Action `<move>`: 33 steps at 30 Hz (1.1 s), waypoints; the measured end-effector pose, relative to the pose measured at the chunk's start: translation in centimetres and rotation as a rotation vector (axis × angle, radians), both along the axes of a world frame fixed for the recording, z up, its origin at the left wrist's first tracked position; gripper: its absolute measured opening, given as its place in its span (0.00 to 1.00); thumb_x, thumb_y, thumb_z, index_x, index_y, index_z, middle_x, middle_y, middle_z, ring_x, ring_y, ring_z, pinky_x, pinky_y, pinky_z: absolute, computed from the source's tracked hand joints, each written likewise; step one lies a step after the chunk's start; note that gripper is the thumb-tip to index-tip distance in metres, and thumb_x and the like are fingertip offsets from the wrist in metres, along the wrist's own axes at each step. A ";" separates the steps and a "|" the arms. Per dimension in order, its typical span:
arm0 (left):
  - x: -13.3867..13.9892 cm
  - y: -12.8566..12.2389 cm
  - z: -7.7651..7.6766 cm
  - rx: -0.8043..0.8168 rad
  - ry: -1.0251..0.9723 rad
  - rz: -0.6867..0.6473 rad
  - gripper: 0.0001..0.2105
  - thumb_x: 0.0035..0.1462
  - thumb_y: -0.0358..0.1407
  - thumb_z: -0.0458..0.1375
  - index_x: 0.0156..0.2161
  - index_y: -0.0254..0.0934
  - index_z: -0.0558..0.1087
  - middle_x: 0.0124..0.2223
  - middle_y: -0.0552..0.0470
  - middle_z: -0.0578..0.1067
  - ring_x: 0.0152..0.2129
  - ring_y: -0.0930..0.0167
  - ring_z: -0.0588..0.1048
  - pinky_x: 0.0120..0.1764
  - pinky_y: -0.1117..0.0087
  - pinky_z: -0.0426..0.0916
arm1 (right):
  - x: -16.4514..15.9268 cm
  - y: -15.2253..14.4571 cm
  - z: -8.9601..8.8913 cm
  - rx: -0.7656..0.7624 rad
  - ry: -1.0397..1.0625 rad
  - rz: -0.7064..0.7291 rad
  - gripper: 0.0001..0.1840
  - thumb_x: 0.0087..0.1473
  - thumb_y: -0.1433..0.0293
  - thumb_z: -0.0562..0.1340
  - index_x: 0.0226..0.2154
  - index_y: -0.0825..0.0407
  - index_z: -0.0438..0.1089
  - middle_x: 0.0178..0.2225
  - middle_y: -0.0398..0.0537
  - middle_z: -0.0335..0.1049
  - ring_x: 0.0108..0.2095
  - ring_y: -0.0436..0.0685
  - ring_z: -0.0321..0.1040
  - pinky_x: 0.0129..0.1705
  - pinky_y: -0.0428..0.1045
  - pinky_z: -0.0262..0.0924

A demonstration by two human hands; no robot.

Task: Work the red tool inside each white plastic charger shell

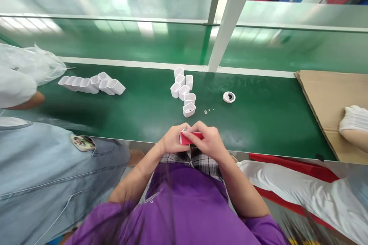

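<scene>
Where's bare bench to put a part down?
Two good patches of green tabletop: between the left row of white cups and the middle cup cluster; and between the white ring and the cardboard. Crowded: the middle, with the cluster, small bits beside it, and left hand and right hand holding a red-and-white piece at the near edge.

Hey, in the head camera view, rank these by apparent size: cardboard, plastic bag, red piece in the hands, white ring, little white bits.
Largest to smallest:
1. Cardboard
2. Plastic bag
3. Red piece and white ring: unsure, since the right hand partly covers the red piece
4. Little white bits
</scene>
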State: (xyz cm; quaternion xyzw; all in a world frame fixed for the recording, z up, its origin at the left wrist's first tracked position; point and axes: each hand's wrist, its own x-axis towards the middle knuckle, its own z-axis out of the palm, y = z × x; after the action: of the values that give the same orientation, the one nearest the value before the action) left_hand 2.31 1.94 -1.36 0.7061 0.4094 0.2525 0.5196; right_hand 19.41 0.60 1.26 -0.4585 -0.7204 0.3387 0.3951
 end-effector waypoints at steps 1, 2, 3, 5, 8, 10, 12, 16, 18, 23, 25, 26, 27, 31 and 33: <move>0.0 0.0 0.0 0.003 0.015 0.003 0.11 0.37 0.33 0.57 0.28 0.35 0.60 0.25 0.58 0.65 0.21 0.77 0.61 0.26 0.74 0.56 | 0.1 0.1 -0.1 -0.009 -0.014 -0.012 0.11 0.58 0.62 0.61 0.29 0.51 0.66 0.24 0.42 0.72 0.21 0.49 0.67 0.25 0.43 0.57; 0.0 0.0 0.1 0.005 0.030 0.005 0.11 0.37 0.33 0.57 0.28 0.36 0.59 0.24 0.59 0.64 0.20 0.77 0.59 0.25 0.74 0.55 | 0.3 0.3 -0.2 -0.022 -0.024 -0.033 0.11 0.59 0.62 0.60 0.29 0.51 0.66 0.25 0.42 0.73 0.22 0.49 0.68 0.26 0.43 0.57; 0.0 0.0 0.1 0.003 0.043 0.005 0.11 0.37 0.33 0.57 0.28 0.36 0.59 0.23 0.59 0.63 0.20 0.78 0.58 0.25 0.74 0.54 | 0.4 0.4 -0.3 -0.034 -0.031 -0.048 0.11 0.59 0.62 0.60 0.29 0.51 0.66 0.25 0.42 0.73 0.23 0.49 0.68 0.26 0.43 0.58; 0.0 0.0 0.1 -0.010 0.046 -0.002 0.11 0.37 0.33 0.57 0.29 0.35 0.60 0.23 0.59 0.63 0.20 0.78 0.58 0.25 0.74 0.53 | 0.6 0.3 -0.4 -0.030 -0.030 -0.036 0.11 0.59 0.62 0.60 0.30 0.52 0.66 0.24 0.42 0.72 0.22 0.48 0.67 0.25 0.43 0.57; 0.1 0.0 0.1 -0.032 0.029 -0.010 0.12 0.37 0.33 0.57 0.31 0.35 0.61 0.24 0.59 0.65 0.20 0.77 0.59 0.25 0.75 0.54 | 0.2 -0.4 -0.2 -0.009 0.019 0.015 0.10 0.59 0.63 0.60 0.30 0.52 0.67 0.23 0.40 0.71 0.19 0.46 0.63 0.23 0.42 0.53; 0.1 -0.1 0.1 -0.042 0.016 -0.010 0.12 0.37 0.34 0.57 0.31 0.35 0.62 0.25 0.58 0.66 0.21 0.77 0.60 0.25 0.75 0.54 | -0.2 -0.9 0.0 -0.013 0.069 0.037 0.09 0.58 0.64 0.61 0.29 0.52 0.66 0.23 0.40 0.71 0.20 0.46 0.63 0.23 0.41 0.53; 0.1 -0.2 0.2 -0.053 0.020 0.001 0.12 0.37 0.34 0.57 0.30 0.35 0.61 0.25 0.58 0.66 0.21 0.77 0.61 0.26 0.75 0.55 | -0.5 -1.0 0.1 -0.036 0.121 0.044 0.10 0.58 0.64 0.61 0.29 0.52 0.66 0.23 0.40 0.71 0.20 0.45 0.62 0.23 0.41 0.53; 0.2 -0.3 0.5 -0.079 0.088 0.034 0.11 0.36 0.34 0.56 0.29 0.35 0.61 0.25 0.58 0.64 0.21 0.77 0.60 0.26 0.75 0.55 | -0.1 0.0 -0.5 -0.104 0.086 0.007 0.13 0.57 0.61 0.61 0.28 0.52 0.66 0.21 0.40 0.68 0.19 0.47 0.61 0.23 0.42 0.53; 0.3 -0.3 0.7 -0.069 0.098 0.028 0.11 0.36 0.33 0.56 0.29 0.35 0.61 0.24 0.59 0.63 0.20 0.78 0.59 0.25 0.75 0.54 | 0.5 0.5 -0.8 -0.128 0.021 -0.064 0.14 0.56 0.60 0.61 0.27 0.52 0.65 0.21 0.41 0.69 0.21 0.48 0.64 0.24 0.43 0.55; 0.3 -0.3 0.4 -0.019 0.017 0.019 0.11 0.37 0.31 0.57 0.31 0.34 0.64 0.27 0.57 0.66 0.22 0.77 0.63 0.27 0.75 0.57 | 0.4 0.7 -0.6 -0.105 0.036 -0.140 0.15 0.57 0.58 0.59 0.28 0.52 0.66 0.25 0.43 0.72 0.24 0.50 0.67 0.27 0.44 0.57; 0.2 -0.4 0.3 -0.010 0.031 0.020 0.11 0.37 0.30 0.57 0.31 0.34 0.64 0.27 0.57 0.66 0.22 0.77 0.63 0.27 0.75 0.58 | 0.2 0.7 -0.6 -0.111 -0.022 -0.058 0.14 0.58 0.59 0.59 0.28 0.51 0.66 0.25 0.43 0.72 0.24 0.50 0.68 0.28 0.44 0.57; 0.2 -0.4 0.2 -0.010 0.045 0.017 0.11 0.37 0.30 0.57 0.31 0.34 0.64 0.26 0.57 0.66 0.22 0.77 0.63 0.26 0.75 0.57 | 0.1 0.8 -0.6 -0.108 -0.061 -0.068 0.13 0.58 0.60 0.59 0.28 0.52 0.65 0.25 0.43 0.72 0.24 0.51 0.68 0.28 0.44 0.56; 0.2 -0.4 0.2 -0.013 0.060 0.015 0.11 0.37 0.30 0.57 0.31 0.34 0.64 0.25 0.58 0.65 0.21 0.77 0.62 0.26 0.75 0.57 | 0.2 0.8 -0.6 -0.105 -0.084 -0.106 0.13 0.58 0.61 0.59 0.27 0.52 0.65 0.24 0.43 0.72 0.24 0.51 0.68 0.28 0.44 0.56; 0.3 -0.4 0.2 0.001 0.081 0.018 0.11 0.37 0.31 0.57 0.30 0.35 0.64 0.25 0.58 0.65 0.21 0.77 0.62 0.25 0.75 0.57 | 0.1 0.4 -0.1 -0.094 0.014 -0.159 0.13 0.57 0.59 0.61 0.28 0.52 0.66 0.26 0.44 0.73 0.24 0.50 0.68 0.28 0.44 0.57; 0.4 -0.4 0.2 0.006 0.079 0.020 0.10 0.37 0.32 0.57 0.29 0.35 0.63 0.26 0.57 0.65 0.21 0.77 0.63 0.25 0.75 0.58 | -0.2 0.2 0.0 -0.065 0.042 -0.072 0.13 0.58 0.59 0.60 0.29 0.51 0.67 0.26 0.43 0.73 0.24 0.49 0.68 0.27 0.43 0.56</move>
State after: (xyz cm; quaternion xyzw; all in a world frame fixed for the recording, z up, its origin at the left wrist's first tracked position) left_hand 2.71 1.55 -1.21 0.7131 0.4357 0.2310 0.4983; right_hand 19.16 0.76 1.24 -0.4895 -0.6837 0.3569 0.4069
